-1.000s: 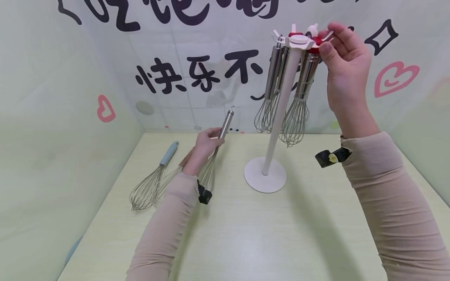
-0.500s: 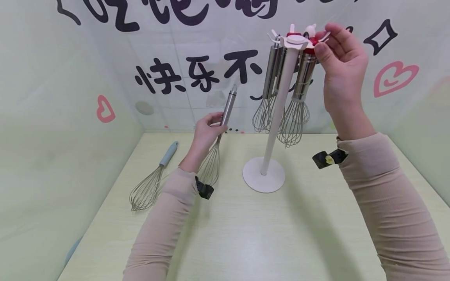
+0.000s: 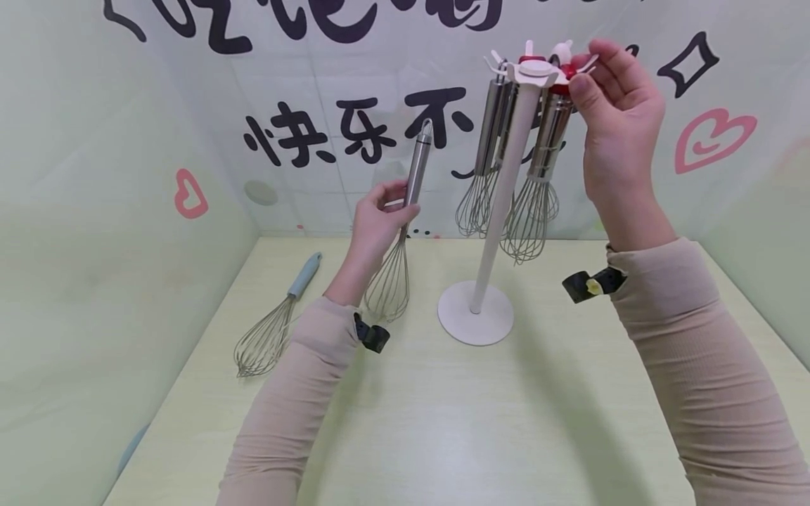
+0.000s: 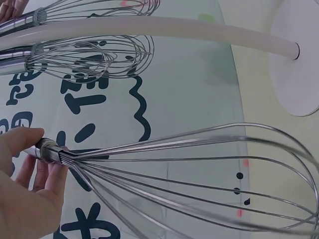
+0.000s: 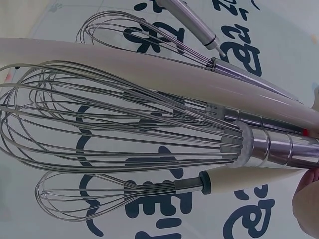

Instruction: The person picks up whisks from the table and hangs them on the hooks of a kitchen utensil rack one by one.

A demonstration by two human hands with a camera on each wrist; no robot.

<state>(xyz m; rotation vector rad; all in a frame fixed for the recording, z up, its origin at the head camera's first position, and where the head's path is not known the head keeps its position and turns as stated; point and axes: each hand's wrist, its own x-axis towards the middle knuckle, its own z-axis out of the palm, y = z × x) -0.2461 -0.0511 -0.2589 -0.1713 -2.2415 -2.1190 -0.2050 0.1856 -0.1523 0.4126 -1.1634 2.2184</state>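
Head view: left grip (image 3: pixel 382 214) clamped on steel whisk (image 3: pixel 418 169), still unhung; right grip (image 3: pixel 623 133) pinches stand (image 3: pixel 500 190). Several hanging whisks (image 3: pixel 549 140) below right grip; blue-handled whisk (image 3: pixel 304 275), tabletop (image 3: pixel 443 422), left of left grip, seemingly remains.

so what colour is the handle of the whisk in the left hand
Silver-grey; the whisk handle shows best in the head view.

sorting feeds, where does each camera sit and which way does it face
Head: worn on the head, facing forward and down at stand and table; left hand, right hand and sleeves show.
Left wrist: on that wrist, facing the held whisk and backdrop; left hand lower left, bit of right hand top left.
Right wrist: on that wrist, facing the hanging whisks; part of right hand at right edge.
Head and left wrist share the stand and held whisk.
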